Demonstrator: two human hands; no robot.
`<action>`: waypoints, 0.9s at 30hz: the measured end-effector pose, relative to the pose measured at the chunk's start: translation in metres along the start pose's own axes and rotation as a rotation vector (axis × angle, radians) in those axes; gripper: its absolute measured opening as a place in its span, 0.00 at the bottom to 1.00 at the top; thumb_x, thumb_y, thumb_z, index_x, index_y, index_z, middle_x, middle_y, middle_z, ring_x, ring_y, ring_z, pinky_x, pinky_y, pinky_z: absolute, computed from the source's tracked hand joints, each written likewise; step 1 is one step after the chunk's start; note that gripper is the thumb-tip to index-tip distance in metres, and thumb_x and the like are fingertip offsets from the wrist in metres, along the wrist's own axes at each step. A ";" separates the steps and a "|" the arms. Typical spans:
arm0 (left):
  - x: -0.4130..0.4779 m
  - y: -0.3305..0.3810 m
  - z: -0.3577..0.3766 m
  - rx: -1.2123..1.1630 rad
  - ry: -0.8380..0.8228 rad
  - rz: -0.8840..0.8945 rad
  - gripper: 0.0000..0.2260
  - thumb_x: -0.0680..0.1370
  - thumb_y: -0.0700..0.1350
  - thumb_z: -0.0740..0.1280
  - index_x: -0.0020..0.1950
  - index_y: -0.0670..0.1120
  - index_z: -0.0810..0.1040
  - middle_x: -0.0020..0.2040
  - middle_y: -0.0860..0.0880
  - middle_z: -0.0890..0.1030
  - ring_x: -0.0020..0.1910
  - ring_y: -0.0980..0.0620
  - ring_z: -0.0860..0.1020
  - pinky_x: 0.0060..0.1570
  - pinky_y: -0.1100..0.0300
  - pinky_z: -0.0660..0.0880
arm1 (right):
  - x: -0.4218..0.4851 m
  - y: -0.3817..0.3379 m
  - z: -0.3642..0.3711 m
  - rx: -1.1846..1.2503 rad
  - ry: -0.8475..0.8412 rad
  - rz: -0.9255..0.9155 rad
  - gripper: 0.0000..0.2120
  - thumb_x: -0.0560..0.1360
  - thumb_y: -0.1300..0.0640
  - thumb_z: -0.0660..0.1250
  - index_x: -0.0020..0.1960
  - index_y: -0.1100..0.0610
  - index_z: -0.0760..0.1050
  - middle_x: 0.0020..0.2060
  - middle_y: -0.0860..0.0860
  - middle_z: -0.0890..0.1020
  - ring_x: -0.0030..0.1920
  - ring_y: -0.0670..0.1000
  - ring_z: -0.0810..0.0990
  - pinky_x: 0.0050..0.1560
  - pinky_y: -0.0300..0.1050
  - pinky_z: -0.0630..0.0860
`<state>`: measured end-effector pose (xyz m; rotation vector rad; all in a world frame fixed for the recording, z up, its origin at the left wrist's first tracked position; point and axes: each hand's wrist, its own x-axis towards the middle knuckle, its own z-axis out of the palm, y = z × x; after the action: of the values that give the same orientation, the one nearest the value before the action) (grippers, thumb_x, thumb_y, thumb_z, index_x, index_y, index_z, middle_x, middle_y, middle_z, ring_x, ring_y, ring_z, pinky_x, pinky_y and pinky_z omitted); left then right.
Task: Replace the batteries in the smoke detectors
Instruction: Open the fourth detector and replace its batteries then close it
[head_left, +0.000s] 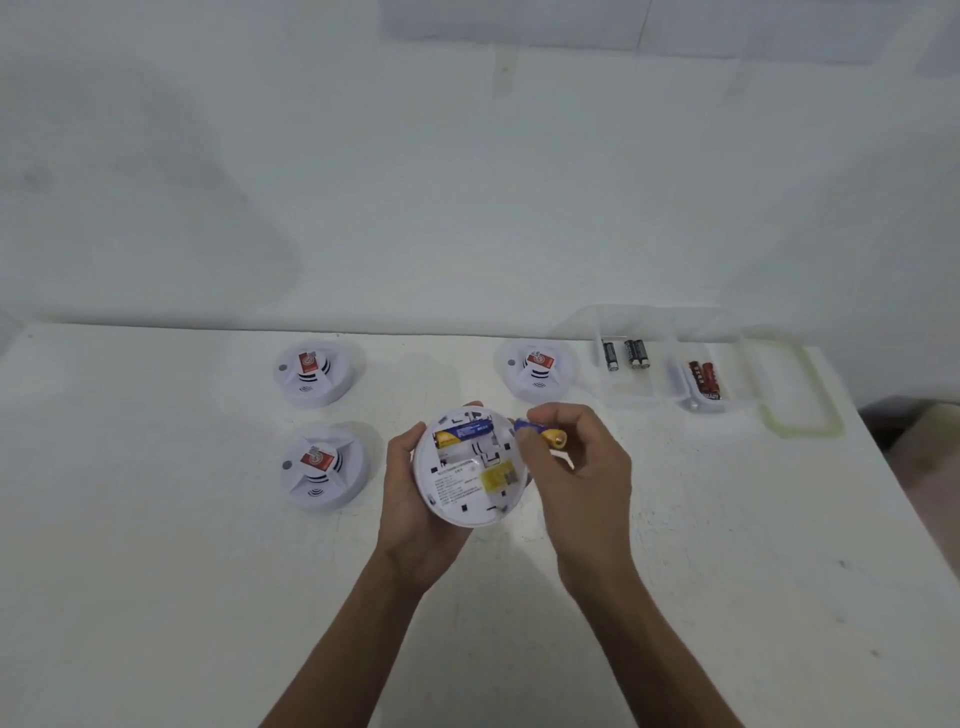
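Observation:
My left hand (410, 499) holds a white round smoke detector (470, 467) with its back side up and the battery bay exposed. One blue-and-yellow battery (464, 432) lies in the upper slot of the bay; the lower slot shows bare plastic. My right hand (582, 462) pinches a second blue-and-yellow battery (543, 435) at the detector's right edge, just outside the bay. Three more white smoke detectors sit face up on the table: one at the far left (313, 371), one at the near left (322, 465), one at the far right (537, 370).
A clear plastic box (670, 400) stands at the far right of the white table (156, 571), holding three black batteries (626, 354) and red batteries (704, 380). Its clear lid (800, 384) lies beside it. A white wall rises behind. The table's right edge drops off nearby.

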<state>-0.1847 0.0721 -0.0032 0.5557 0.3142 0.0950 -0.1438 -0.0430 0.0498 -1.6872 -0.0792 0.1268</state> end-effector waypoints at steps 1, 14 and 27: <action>-0.001 0.001 0.001 -0.039 -0.028 -0.020 0.24 0.76 0.55 0.51 0.47 0.50 0.86 0.50 0.46 0.84 0.47 0.47 0.83 0.48 0.52 0.81 | 0.003 -0.001 -0.002 0.034 -0.008 -0.011 0.05 0.75 0.65 0.68 0.49 0.57 0.79 0.44 0.50 0.83 0.44 0.43 0.81 0.40 0.31 0.77; -0.006 0.002 0.002 0.105 -0.040 0.016 0.14 0.66 0.55 0.70 0.46 0.49 0.85 0.46 0.43 0.84 0.43 0.45 0.84 0.39 0.54 0.80 | 0.026 -0.009 -0.016 -0.609 -0.558 -0.598 0.06 0.76 0.57 0.58 0.49 0.50 0.73 0.39 0.44 0.74 0.36 0.46 0.75 0.32 0.37 0.72; 0.002 -0.005 0.004 0.320 0.098 -0.027 0.32 0.83 0.44 0.45 0.33 0.53 0.86 0.34 0.51 0.85 0.33 0.55 0.83 0.30 0.66 0.77 | 0.044 -0.014 -0.011 -1.075 -0.758 -0.933 0.14 0.74 0.52 0.58 0.58 0.42 0.71 0.30 0.45 0.68 0.25 0.46 0.64 0.25 0.38 0.52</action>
<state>-0.1814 0.0664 -0.0035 0.8653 0.4364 0.0462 -0.0980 -0.0470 0.0631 -2.3549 -1.7264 -0.0040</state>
